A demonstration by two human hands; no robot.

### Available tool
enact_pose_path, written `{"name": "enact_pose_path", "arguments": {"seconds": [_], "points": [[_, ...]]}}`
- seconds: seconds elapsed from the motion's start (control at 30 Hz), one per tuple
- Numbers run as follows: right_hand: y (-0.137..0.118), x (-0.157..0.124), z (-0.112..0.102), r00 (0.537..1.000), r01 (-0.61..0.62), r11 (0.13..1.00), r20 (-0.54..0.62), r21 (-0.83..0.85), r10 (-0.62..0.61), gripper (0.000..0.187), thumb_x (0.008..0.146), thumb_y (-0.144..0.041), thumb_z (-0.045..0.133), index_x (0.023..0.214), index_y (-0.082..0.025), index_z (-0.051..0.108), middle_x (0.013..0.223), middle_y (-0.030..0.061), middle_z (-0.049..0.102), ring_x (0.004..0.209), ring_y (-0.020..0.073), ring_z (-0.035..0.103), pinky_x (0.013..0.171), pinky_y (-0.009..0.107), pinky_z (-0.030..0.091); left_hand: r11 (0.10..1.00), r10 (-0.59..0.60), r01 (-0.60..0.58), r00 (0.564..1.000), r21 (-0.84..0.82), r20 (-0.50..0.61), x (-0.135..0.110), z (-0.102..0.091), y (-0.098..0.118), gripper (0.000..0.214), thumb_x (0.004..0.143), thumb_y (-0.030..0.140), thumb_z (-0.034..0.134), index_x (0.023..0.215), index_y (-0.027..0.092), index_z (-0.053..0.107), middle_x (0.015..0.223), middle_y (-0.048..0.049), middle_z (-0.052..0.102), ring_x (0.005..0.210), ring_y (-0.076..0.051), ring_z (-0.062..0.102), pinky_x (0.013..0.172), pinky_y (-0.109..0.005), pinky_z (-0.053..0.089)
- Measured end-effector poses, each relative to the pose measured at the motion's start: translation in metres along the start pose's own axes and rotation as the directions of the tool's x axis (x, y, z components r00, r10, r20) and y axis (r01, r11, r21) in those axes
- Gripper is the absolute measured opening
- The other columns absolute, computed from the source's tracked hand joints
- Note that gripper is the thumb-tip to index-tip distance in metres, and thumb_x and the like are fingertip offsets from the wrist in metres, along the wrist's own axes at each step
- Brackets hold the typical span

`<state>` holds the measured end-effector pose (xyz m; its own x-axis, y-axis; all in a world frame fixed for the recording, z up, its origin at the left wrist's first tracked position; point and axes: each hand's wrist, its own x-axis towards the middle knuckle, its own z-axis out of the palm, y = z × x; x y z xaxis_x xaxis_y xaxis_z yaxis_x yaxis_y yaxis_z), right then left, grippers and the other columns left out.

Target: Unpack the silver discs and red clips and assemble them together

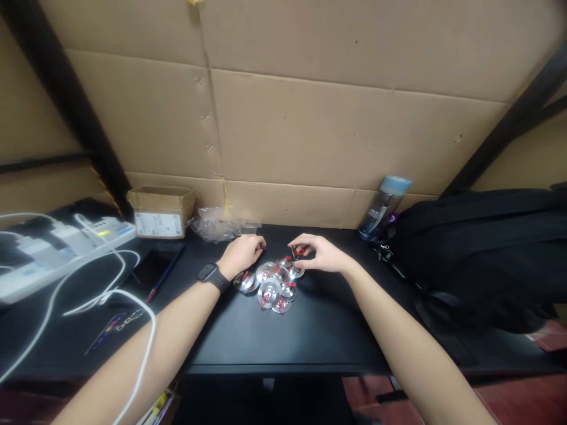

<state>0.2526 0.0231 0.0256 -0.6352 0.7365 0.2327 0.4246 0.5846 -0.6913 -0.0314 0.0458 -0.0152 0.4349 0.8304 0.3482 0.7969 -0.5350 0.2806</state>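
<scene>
A loose pile of shiny silver discs with red loops (269, 291), which look like finger cymbals, lies on the black table in front of me. My right hand (321, 252) is at the pile's far right, with thumb and fingers closed around one finger cymbal (294, 254) tilted on edge; its red loop shows between them. My left hand (243, 255), a black watch on its wrist, rests just behind the pile's left side. Its fingers are curled together, and a bit of red shows at the tips; what they hold is mostly hidden.
Behind stand a small open cardboard box (158, 213), crumpled clear plastic (224, 224) and a blue-capped bottle (384, 208). A black bag (478, 260) fills the right. On the left are a white power strip (66, 254) with cables, a dark tablet (155, 268) and a keychain (108, 330).
</scene>
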Motion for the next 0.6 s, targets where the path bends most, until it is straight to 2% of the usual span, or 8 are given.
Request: {"name": "enact_pose_path", "arguments": {"seconds": [0.1, 0.17, 0.27, 0.33, 0.47, 0.6], "points": [[-0.006, 0.002, 0.007, 0.995, 0.034, 0.999, -0.096, 0.005, -0.033, 0.051, 0.075, -0.034, 0.084, 0.122, -0.022, 0.069, 0.117, 0.0088, 0.066, 0.098, 0.0207, 0.067, 0.08, 0.033, 0.058, 0.998, 0.03, -0.035, 0.996, -0.057, -0.086, 0.0, -0.005, 0.013, 0.021, 0.092, 0.023, 0.057, 0.105, 0.021, 0.073, 0.102, -0.0088, 0.073, 0.097, -0.024, 0.067, 0.087, -0.032, 0.051], [-0.011, 0.002, 0.013, 0.984, 0.057, 0.998, -0.171, 0.03, -0.051, 0.052, 0.076, -0.034, 0.084, 0.124, -0.022, 0.068, 0.116, 0.0089, 0.066, 0.095, 0.0203, 0.067, 0.078, 0.033, 0.059, 0.973, 0.086, -0.099, 0.994, -0.208, -0.072, -0.001, -0.011, 0.025, 0.024, 0.097, 0.029, 0.052, 0.106, 0.021, 0.073, 0.103, -0.0071, 0.074, 0.097, -0.023, 0.067, 0.089, -0.033, 0.05], [-0.02, 0.003, 0.022, 0.971, 0.095, 0.994, -0.227, 0.055, -0.08, 0.053, 0.075, -0.032, 0.083, 0.125, -0.023, 0.067, 0.118, 0.0092, 0.065, 0.092, 0.0196, 0.067, 0.078, 0.034, 0.06, 0.865, 0.137, -0.112, 0.99, -0.489, 0.016, -0.004, -0.017, 0.045, 0.028, 0.1, 0.038, 0.05, 0.105, 0.02, 0.072, 0.101, -0.0039, 0.075, 0.088, -0.019, 0.067, 0.078, -0.028, 0.05], [-0.026, 0.003, 0.026, 0.963, 0.125, 0.992, -0.246, 0.031, -0.114, 0.051, 0.076, -0.03, 0.082, 0.124, -0.023, 0.067, 0.119, 0.0093, 0.065, 0.091, 0.0196, 0.067, 0.08, 0.035, 0.06, 0.807, 0.113, -0.088, 0.994, -0.584, 0.006, -0.006, -0.017, 0.055, 0.024, 0.097, 0.035, 0.053, 0.098, 0.017, 0.069, 0.093, -0.0032, 0.073, 0.081, -0.017, 0.065, 0.072, -0.026, 0.048], [-0.032, 0.003, 0.031, 0.941, 0.156, 0.985, -0.292, -0.076, -0.172, 0.048, 0.074, -0.025, 0.079, 0.121, -0.022, 0.068, 0.114, 0.0088, 0.066, 0.089, 0.0194, 0.067, 0.079, 0.034, 0.06, 0.773, 0.078, -0.083, 0.996, -0.629, -0.036, -0.008, -0.013, 0.062, 0.016, 0.095, 0.027, 0.052, 0.088, 0.016, 0.061, 0.084, -0.0016, 0.069, 0.075, -0.015, 0.061, 0.069, -0.024, 0.045], [-0.031, 0.005, 0.031, 0.922, 0.168, 0.968, -0.318, -0.186, -0.221, 0.046, 0.071, -0.022, 0.078, 0.116, -0.021, 0.07, 0.108, 0.0085, 0.068, 0.087, 0.0197, 0.066, 0.078, 0.033, 0.059, 0.783, 0.108, -0.108, 0.993, -0.613, -0.038, -0.007, -0.013, 0.059, 0.017, 0.097, 0.031, 0.052, 0.089, 0.018, 0.059, 0.085, -0.001, 0.066, 0.078, -0.015, 0.059, 0.073, -0.025, 0.044]]}}
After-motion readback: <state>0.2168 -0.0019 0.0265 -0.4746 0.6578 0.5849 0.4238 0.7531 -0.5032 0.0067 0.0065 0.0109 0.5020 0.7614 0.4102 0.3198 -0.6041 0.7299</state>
